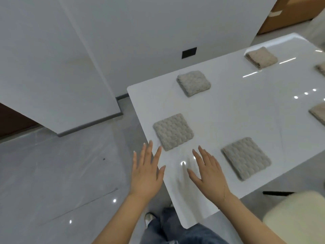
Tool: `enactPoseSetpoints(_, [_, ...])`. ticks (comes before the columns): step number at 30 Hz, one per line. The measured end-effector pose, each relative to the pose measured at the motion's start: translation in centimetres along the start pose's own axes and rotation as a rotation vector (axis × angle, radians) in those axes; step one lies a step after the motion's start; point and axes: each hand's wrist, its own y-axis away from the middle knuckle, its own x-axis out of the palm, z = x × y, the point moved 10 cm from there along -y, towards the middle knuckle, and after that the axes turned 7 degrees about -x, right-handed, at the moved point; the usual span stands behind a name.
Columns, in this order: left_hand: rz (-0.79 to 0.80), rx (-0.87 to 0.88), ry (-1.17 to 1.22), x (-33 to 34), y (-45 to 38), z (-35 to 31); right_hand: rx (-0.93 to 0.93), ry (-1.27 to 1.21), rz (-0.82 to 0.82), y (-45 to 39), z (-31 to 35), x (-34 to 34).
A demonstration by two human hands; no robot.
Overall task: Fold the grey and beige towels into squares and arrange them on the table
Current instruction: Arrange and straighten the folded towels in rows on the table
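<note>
Both hands are hovering over the near end of the glossy white desk [228, 110], palms down, fingers straight and spread, holding nothing. The left hand [146, 175] is hanging over the desk's left edge, partly above the grey floor [61, 173]; the right hand [206, 170] is lying over bare desk top, and whether it is touching the surface is hard to tell.

Folded square towels are lying flat and well apart on the desk. A grey towel [173, 132] is sitting just beyond the left fingertips, and a second grey towel [246, 158] is lying to the right of the right hand. Farther off are a pale grey towel [193, 83] and a beige towel [261, 58]. Two more folded pieces are being cut off by the right border: a beige one [319, 113] and a far one [321, 68], whose colour is unclear.

A cream fluffy seat [295, 217] is filling the lower right corner, mostly out of view. The person's jeans [175, 231] are showing below the desk edge.
</note>
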Motion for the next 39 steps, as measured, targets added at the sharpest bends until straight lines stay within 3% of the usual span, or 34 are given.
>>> enactPoseSetpoints(14, [0.093, 0.321, -0.054, 0.6, -8.6, 0.4, 0.287, -0.139, -0.083, -5.2, 0.6, 1.5])
enactPoseSetpoints(28, [0.143, 0.759, -0.110, -0.6, -18.8, 2.5, 0.738, -0.254, -0.247, -7.8, 5.1, 3.0])
enactPoseSetpoints(39, [0.229, 0.828, -0.153, 1.5, -23.2, -1.6, 0.768, -0.330, -0.223, -11.6, 0.0, 3.9])
